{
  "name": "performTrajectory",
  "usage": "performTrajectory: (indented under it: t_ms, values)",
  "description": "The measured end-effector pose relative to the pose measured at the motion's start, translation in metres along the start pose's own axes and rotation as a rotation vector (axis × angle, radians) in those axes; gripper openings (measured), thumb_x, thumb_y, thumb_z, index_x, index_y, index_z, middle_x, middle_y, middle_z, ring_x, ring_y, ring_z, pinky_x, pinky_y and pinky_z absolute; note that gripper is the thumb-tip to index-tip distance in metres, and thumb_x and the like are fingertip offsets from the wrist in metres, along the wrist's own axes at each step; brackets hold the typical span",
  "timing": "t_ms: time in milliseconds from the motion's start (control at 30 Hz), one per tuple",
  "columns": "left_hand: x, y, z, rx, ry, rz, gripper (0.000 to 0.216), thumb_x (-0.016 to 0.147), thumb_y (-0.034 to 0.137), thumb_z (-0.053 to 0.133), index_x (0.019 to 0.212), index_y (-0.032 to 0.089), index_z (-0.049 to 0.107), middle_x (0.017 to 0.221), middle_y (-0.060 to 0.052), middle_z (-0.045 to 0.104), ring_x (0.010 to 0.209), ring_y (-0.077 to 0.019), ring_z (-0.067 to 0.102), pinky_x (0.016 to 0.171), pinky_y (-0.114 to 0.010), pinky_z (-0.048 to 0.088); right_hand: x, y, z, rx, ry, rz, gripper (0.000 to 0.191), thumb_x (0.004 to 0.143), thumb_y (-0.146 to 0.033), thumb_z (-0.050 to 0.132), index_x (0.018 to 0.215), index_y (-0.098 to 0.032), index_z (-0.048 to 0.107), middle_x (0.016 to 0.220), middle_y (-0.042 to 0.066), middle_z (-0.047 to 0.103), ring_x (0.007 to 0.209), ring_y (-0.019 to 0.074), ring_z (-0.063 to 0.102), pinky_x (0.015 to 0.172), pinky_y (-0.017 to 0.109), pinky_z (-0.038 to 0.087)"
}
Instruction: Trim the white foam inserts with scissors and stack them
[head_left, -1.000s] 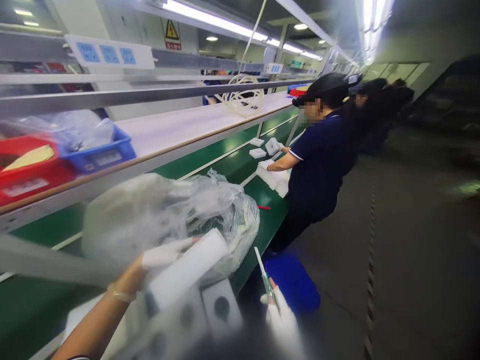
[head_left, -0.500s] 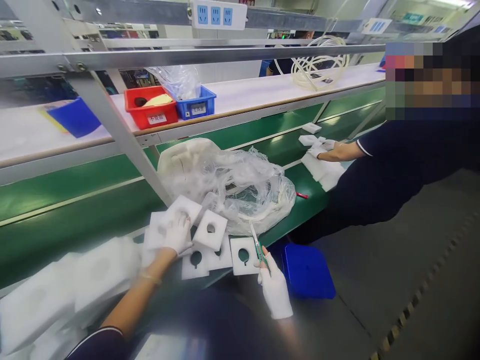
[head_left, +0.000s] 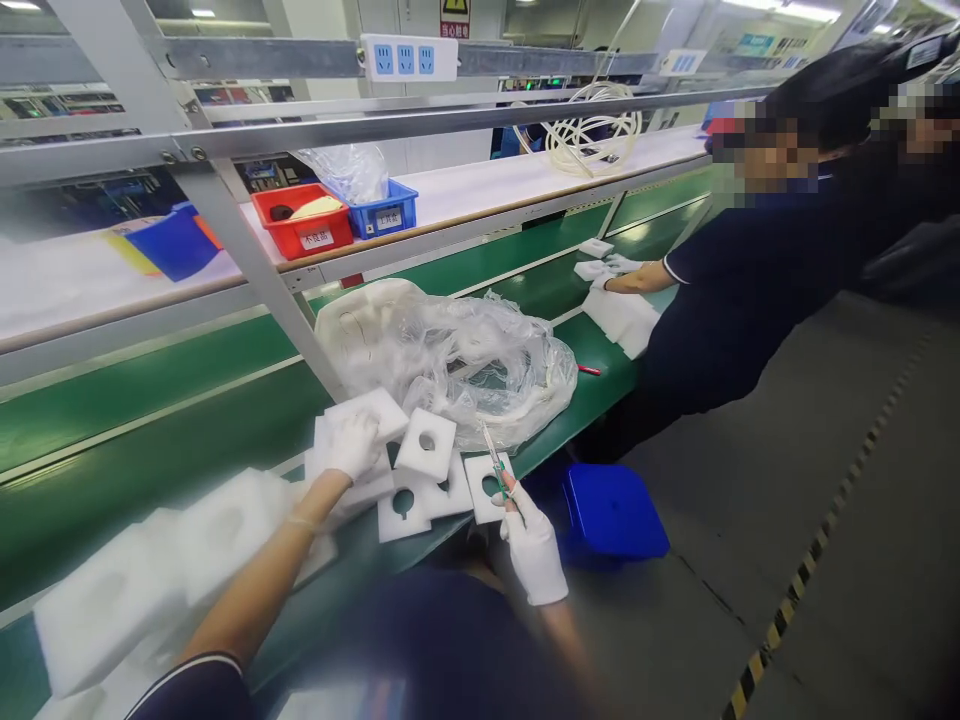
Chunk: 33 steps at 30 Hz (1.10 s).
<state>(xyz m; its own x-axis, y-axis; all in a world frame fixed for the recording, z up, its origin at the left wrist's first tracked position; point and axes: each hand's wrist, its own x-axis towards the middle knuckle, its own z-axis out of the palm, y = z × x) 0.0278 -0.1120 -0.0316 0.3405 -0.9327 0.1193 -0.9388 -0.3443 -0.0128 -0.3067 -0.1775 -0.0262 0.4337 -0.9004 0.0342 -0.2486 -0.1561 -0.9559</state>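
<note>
My left hand point(head_left: 351, 447), in a white glove, rests with curled fingers on a stack of white foam squares point(head_left: 375, 412) at the near edge of the green belt point(head_left: 150, 440). Several more foam squares with round holes point(head_left: 426, 443) lie just right of it. My gloved right hand point(head_left: 534, 548) hangs off the belt's edge and pinches a thin green-handled tool point(head_left: 493, 461), its tip pointing up over one holed square point(head_left: 484, 487). A crumpled clear plastic bag point(head_left: 480, 365) of white parts sits behind the squares.
A grey frame post point(head_left: 255, 270) slants down beside the bag. A shelf holds a red bin point(head_left: 304, 225) and a blue bin point(head_left: 386, 212). A co-worker point(head_left: 742, 290) handles foam pieces point(head_left: 619, 315) to the right. A blue stool point(head_left: 613, 510) stands on the floor. Foam blocks point(head_left: 135, 590) lie at left.
The view has swung from the aisle down to the belt. My left hand has put its foam piece down on the stack. My right hand keeps hold of the tool.
</note>
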Motion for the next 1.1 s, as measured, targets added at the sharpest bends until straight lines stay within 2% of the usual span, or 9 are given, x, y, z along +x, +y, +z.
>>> performTrajectory:
  t_ms: [133, 233, 400, 500, 567, 667, 800, 967, 1100]
  values:
    - [0.006, -0.012, 0.010, -0.020, 0.014, -0.063, 0.030, 0.077, 0.012, 0.045, 0.102, 0.013, 0.062, 0.110, -0.015, 0.060, 0.109, -0.0288, 0.050, 0.095, -0.044, 0.034, -0.004, -0.008, 0.007, -0.009, -0.024, -0.147, 0.039, 0.089, -0.029, 0.042, 0.122, -0.021, 0.061, 0.106, 0.009, 0.065, 0.078, 0.0145, 0.060, 0.076, 0.029, 0.052]
    - [0.006, -0.021, 0.007, -0.046, 0.013, -0.071, 0.031, 0.077, 0.022, 0.051, 0.106, 0.014, 0.060, 0.106, -0.015, 0.060, 0.104, -0.0304, 0.052, 0.094, -0.047, 0.034, -0.003, -0.014, 0.012, -0.025, -0.018, -0.125, 0.039, 0.090, -0.032, 0.044, 0.124, -0.022, 0.059, 0.120, 0.009, 0.060, 0.106, 0.0201, 0.057, 0.095, 0.037, 0.047]
    - [0.008, -0.025, 0.008, -0.132, -0.032, -0.044, 0.042, 0.072, 0.019, 0.058, 0.114, 0.013, 0.059, 0.118, -0.016, 0.057, 0.116, -0.0313, 0.046, 0.103, -0.049, 0.028, 0.000, -0.022, 0.022, -0.073, -0.064, -0.117, 0.041, 0.089, -0.033, 0.044, 0.126, -0.022, 0.057, 0.127, 0.008, 0.055, 0.111, 0.0218, 0.055, 0.098, 0.040, 0.046]
    - [0.004, -0.019, -0.014, -0.198, 0.021, -0.088, 0.039, 0.081, 0.026, 0.050, 0.117, 0.011, 0.057, 0.120, -0.016, 0.056, 0.116, -0.0297, 0.048, 0.103, -0.045, 0.031, -0.001, -0.023, 0.022, -0.106, -0.041, -0.177, 0.039, 0.090, -0.032, 0.045, 0.126, -0.022, 0.056, 0.127, 0.008, 0.055, 0.112, 0.0206, 0.054, 0.099, 0.038, 0.045]
    - [-0.008, -0.010, -0.041, -0.398, 0.010, -0.070, 0.045, 0.087, 0.037, 0.045, 0.124, 0.013, 0.052, 0.127, -0.013, 0.054, 0.119, -0.0272, 0.047, 0.103, -0.040, 0.035, -0.001, -0.027, 0.020, -0.133, -0.013, -0.229, 0.041, 0.089, -0.035, 0.049, 0.127, -0.021, 0.055, 0.126, 0.009, 0.055, 0.111, 0.0204, 0.055, 0.099, 0.037, 0.045]
    - [-0.036, 0.007, -0.078, -1.097, -0.270, 0.068, 0.051, 0.088, 0.046, 0.047, 0.130, 0.018, 0.049, 0.128, -0.009, 0.053, 0.112, -0.0242, 0.052, 0.092, -0.034, 0.043, 0.006, -0.041, 0.013, -0.228, -0.005, -0.303, 0.053, 0.082, -0.044, 0.061, 0.128, -0.020, 0.054, 0.122, 0.011, 0.052, 0.105, 0.0221, 0.056, 0.093, 0.036, 0.048]
    - [-0.065, 0.022, -0.089, -1.622, -0.493, 0.061, 0.051, 0.080, 0.050, 0.059, 0.117, 0.016, 0.059, 0.115, -0.009, 0.060, 0.090, -0.0211, 0.057, 0.065, -0.024, 0.045, 0.022, -0.064, 0.006, -0.199, -0.100, -0.284, 0.078, 0.069, -0.060, 0.067, 0.130, -0.015, 0.052, 0.115, 0.012, 0.050, 0.102, 0.0236, 0.055, 0.089, 0.033, 0.048]
    - [-0.073, 0.029, -0.070, -1.857, -0.381, -0.006, 0.046, 0.082, 0.048, 0.057, 0.114, 0.015, 0.062, 0.108, -0.012, 0.063, 0.092, -0.0249, 0.060, 0.079, -0.035, 0.049, 0.028, -0.082, 0.015, 0.308, -0.368, -0.180, 0.078, 0.067, -0.071, 0.061, 0.120, -0.013, 0.056, 0.108, 0.011, 0.061, 0.103, 0.0269, 0.056, 0.091, 0.036, 0.047]
    - [-0.074, 0.029, -0.070, -1.713, -0.196, -0.030, 0.062, 0.082, 0.059, 0.052, 0.129, 0.017, 0.051, 0.132, -0.014, 0.050, 0.118, -0.0309, 0.048, 0.100, -0.045, 0.042, 0.023, -0.089, 0.031, 0.553, -0.215, -0.082, 0.057, 0.079, -0.053, 0.059, 0.122, -0.015, 0.053, 0.115, 0.010, 0.061, 0.105, 0.0250, 0.058, 0.091, 0.036, 0.048]
